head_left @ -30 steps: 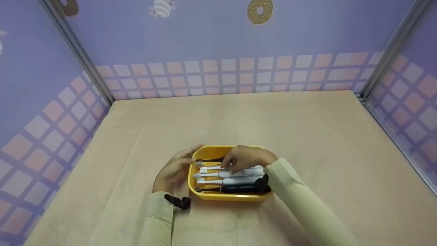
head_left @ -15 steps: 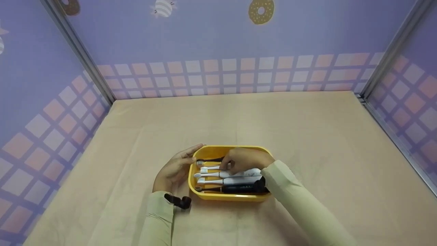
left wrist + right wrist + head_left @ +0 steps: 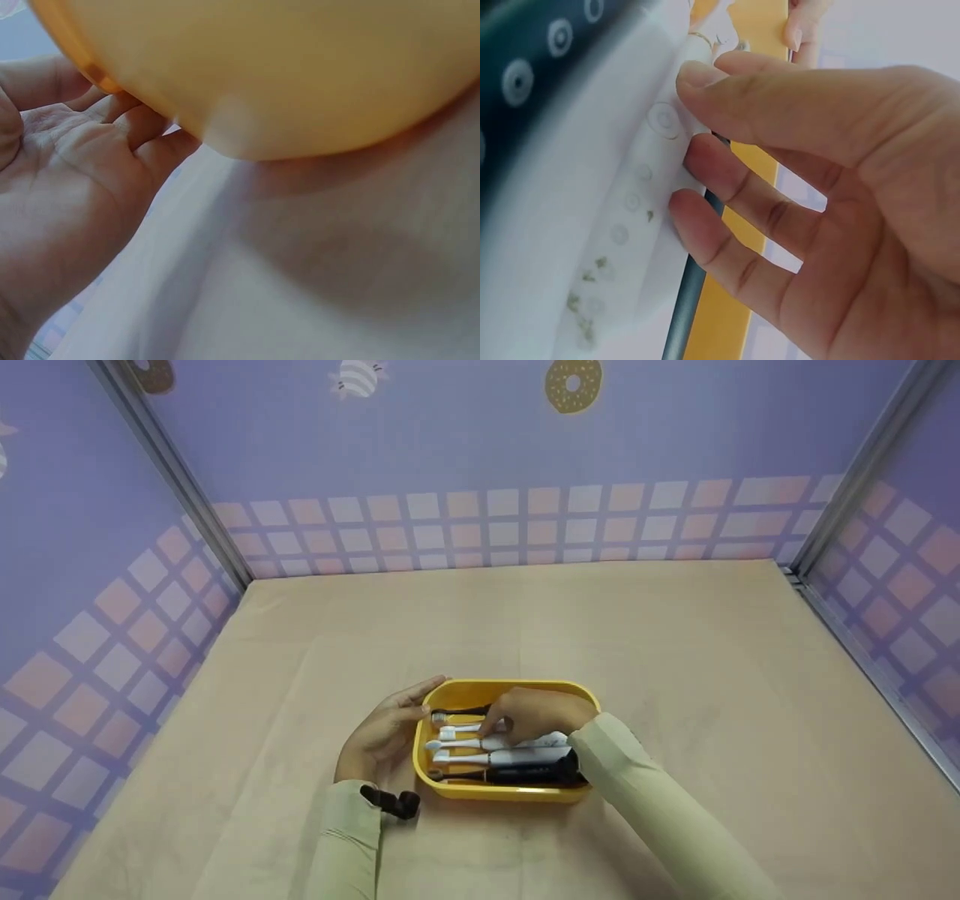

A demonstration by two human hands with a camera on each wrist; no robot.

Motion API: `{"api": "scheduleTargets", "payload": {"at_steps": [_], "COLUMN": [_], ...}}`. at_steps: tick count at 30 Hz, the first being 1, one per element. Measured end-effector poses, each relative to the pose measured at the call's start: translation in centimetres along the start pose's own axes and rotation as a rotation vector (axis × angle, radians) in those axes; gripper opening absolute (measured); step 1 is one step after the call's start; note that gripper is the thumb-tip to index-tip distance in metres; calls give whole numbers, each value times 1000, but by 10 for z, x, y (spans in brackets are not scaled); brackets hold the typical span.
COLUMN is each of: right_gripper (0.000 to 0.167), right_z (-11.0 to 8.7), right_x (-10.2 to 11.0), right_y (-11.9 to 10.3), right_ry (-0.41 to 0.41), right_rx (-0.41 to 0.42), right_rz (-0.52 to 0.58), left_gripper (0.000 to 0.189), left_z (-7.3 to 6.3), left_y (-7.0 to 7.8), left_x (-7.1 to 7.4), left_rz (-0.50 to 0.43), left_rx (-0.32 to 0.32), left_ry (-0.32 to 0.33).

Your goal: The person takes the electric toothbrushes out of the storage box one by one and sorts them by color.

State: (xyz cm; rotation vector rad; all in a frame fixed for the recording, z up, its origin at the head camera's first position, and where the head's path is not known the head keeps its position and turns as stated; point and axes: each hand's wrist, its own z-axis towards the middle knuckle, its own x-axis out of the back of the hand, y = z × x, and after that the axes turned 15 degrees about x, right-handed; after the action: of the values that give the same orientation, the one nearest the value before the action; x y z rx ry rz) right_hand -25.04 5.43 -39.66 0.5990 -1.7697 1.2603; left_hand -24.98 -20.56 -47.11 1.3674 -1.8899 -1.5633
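Observation:
My left hand (image 3: 382, 735) holds the left end of a yellow plastic tray (image 3: 480, 793), its thumb at the rim and fingers along the outer wall. In the left wrist view, those fingers (image 3: 154, 139) lie against the tray's outside. Inside the tray, electric toothbrushes lie side by side, heads to the left. My right hand (image 3: 536, 712) reaches in from above, fingers bent, and pinches a white electric toothbrush (image 3: 461, 731) near the back. Beside it lies another white toothbrush (image 3: 622, 225) with buttons and a small printed pattern. The right palm hides several handles.
A black electric toothbrush (image 3: 517, 775) lies along the tray's front, another dark toothbrush (image 3: 457, 711) along its back. A beige cloth (image 3: 637, 630) covers the table. Purple patterned walls (image 3: 480, 442) enclose the back and sides, with metal posts at the corners.
My right hand has shifted a little left and lower within the tray, its sleeve covering more of the right end. The left hand, tray and toothbrush heads look unmoved.

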Motion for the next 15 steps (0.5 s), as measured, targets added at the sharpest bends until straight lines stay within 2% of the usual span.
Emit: {"api": "scheduleTargets", "payload": {"at_steps": [9, 15], "right_gripper": [45, 47], "right_z": [1, 3], "right_x": [-1, -2], "right_y": [0, 2], "right_ry": [-14, -62], "right_rx": [0, 22], "right_rz": [6, -33], "left_gripper": [61, 61], "left_z": [0, -1], "left_y": [0, 1], "left_x": [0, 0], "left_rz": [19, 32], "left_rx": [3, 3], "left_ry": [-4, -9]}}
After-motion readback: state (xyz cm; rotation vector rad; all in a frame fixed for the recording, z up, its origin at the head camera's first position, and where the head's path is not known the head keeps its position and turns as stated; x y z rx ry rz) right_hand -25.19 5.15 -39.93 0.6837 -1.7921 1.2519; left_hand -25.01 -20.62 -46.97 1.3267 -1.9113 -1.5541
